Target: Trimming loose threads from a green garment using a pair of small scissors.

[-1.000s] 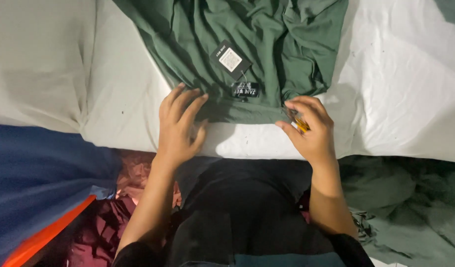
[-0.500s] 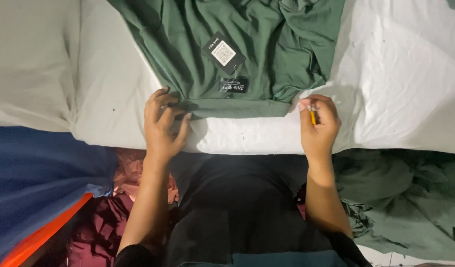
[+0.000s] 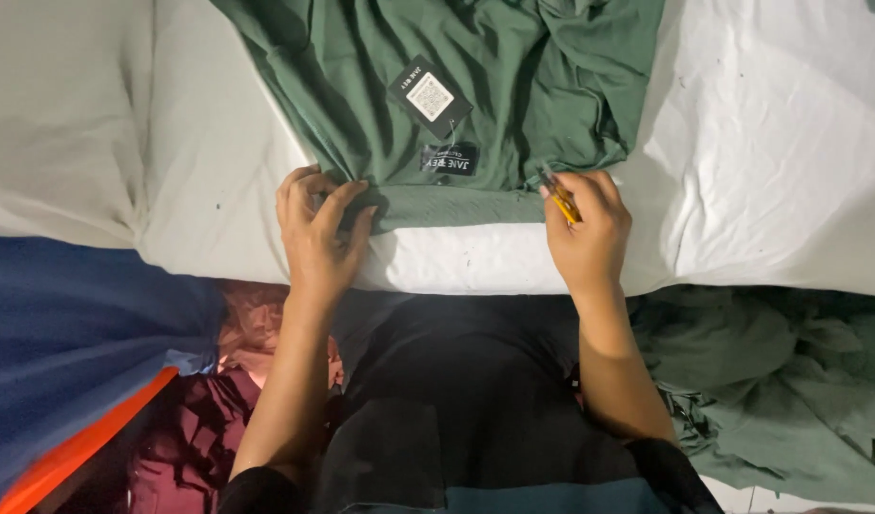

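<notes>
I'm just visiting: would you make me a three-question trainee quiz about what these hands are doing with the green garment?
1. True or false: the left hand grips the green garment at its lower edge.
2. What does the right hand hold? A) a slim yellow tool B) a red cup C) nothing
3. What colour is the hang tag lying on the garment?

Key: 1 true. 2 A, the slim yellow tool. 3 Black, with a white square patch.

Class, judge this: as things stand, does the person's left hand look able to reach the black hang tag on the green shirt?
Probably yes. The left hand grips the green shirt at its hem, the black hang tag lies uncovered just beyond, and nothing sits between them.
</notes>
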